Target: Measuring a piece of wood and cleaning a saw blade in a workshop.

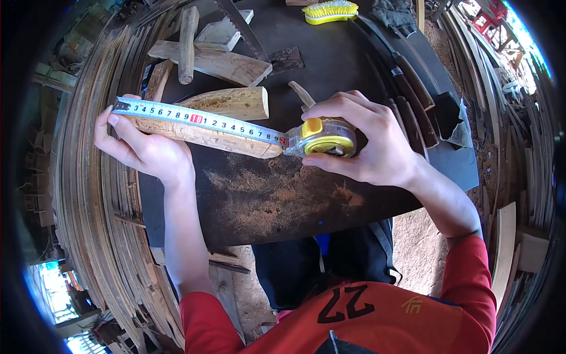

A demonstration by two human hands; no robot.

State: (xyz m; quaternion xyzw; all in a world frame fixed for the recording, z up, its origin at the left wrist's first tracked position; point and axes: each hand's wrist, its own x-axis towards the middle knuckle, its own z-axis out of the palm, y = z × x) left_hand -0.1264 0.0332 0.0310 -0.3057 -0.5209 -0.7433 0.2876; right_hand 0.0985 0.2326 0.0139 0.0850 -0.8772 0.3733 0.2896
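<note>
My left hand (pixel 154 152) pinches the hooked end of a white tape blade against one end of a carved wooden piece (pixel 230 144). The blade (pixel 203 120) stretches along the wood's upper edge, straight and tilted slightly down to the right. At its other end, a clear and yellow tape measure case (pixel 328 140) sits in my right hand (pixel 377 137), with fingers over the top and thumb below. The case's mouth is by the far end of the wood. Just behind lies another shaped wooden block (pixel 233 103) on the dark table (pixel 236 221).
Sawdust (pixel 277 200) covers the table's near part. Farther back are a wooden stick (pixel 187 44), board offcuts (pixel 221 64), a saw blade (pixel 243 29) and a yellow brush (pixel 331 12). Long-handled tools (pixel 410 88) lie at right. Stacked wood strips (pixel 97 159) flank the left side.
</note>
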